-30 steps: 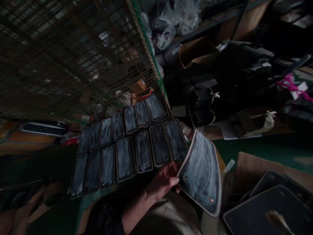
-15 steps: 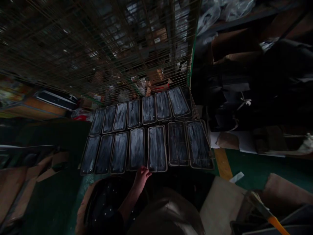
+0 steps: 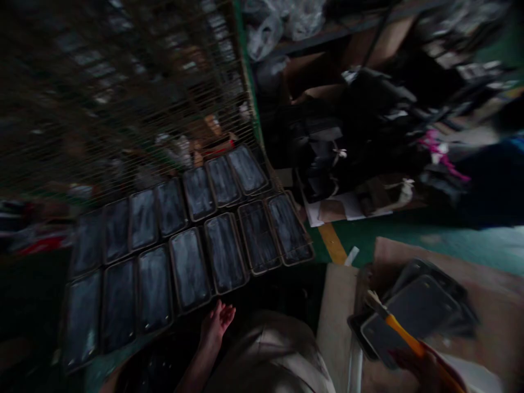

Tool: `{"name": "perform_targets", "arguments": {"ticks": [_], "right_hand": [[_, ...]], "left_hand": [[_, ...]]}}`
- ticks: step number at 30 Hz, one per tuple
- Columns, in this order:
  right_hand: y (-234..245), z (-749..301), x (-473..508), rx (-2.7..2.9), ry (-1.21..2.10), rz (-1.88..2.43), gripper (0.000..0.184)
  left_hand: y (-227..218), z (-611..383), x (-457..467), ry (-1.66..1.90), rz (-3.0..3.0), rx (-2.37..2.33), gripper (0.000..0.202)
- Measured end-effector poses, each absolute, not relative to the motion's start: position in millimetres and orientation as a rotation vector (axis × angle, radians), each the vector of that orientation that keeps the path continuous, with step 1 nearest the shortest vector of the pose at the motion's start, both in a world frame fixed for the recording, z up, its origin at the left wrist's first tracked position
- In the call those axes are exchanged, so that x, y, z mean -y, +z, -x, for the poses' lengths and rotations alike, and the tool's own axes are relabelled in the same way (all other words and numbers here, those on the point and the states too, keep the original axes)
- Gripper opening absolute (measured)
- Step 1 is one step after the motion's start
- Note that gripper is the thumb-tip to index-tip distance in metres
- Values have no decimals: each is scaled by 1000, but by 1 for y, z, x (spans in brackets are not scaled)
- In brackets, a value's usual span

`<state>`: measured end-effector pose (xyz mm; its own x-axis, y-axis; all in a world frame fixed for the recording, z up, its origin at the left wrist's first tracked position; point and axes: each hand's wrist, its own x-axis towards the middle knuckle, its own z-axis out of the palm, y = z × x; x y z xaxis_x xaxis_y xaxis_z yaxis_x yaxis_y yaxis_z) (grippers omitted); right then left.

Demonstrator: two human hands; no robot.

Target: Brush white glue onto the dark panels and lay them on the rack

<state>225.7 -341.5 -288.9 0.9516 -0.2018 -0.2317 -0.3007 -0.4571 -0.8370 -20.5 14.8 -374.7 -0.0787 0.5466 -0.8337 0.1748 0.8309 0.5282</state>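
My left hand [image 3: 216, 322] hovers with its fingers spread and nothing in it, just below the near edge of a wire rack [image 3: 123, 109]. Two rows of dark, rounded flat pieces [image 3: 223, 251], streaked with a whitish coat, lie side by side on the rack. At the lower right my right hand [image 3: 426, 368] is closed round the orange handle of a brush [image 3: 395, 327]. The brush's pale bristles point up over a stack of dark flat pieces [image 3: 421, 308] lying on cardboard [image 3: 483, 284].
My knee in light trousers [image 3: 270, 355] fills the bottom centre. Dark bundles, a cardboard box and plastic bags [image 3: 368, 125] are heaped at the back right. The floor is green with a yellow stripe [image 3: 332, 243]. The view is dim and blurred.
A second ago my left hand held one coated piece; it no longer holds it and has drawn back from the rack, open. The view swung right, bringing my right hand and the brush in.
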Motion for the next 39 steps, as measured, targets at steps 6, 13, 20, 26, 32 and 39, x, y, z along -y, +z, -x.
{"name": "perform_targets", "arguments": {"ticks": [6,13,20,26,32,39], "right_hand": [[-289,-176,439,-675,-246,1958,45],[-312,-131,550,-979,-529,1963,46],[-361,-183,593,-943,-470,2044,54],[-401,-201,618,-942,-326,2137,58],[-407,-189,622,-928,-283,2152,57],[-385,-160,612,-705,-73,2521,43]], "left_hand": [[-378,-29,30,-368,-969,-1287,41],[-377,-133,93,-640,-1301,-999,45],[-391,-190,155,-713,-1373,-768,43],[-396,-222,197,-715,-1442,-652,41],[-406,-240,212,-691,-1555,-652,41],[-413,-255,215,-692,-1862,-547,37]]}}
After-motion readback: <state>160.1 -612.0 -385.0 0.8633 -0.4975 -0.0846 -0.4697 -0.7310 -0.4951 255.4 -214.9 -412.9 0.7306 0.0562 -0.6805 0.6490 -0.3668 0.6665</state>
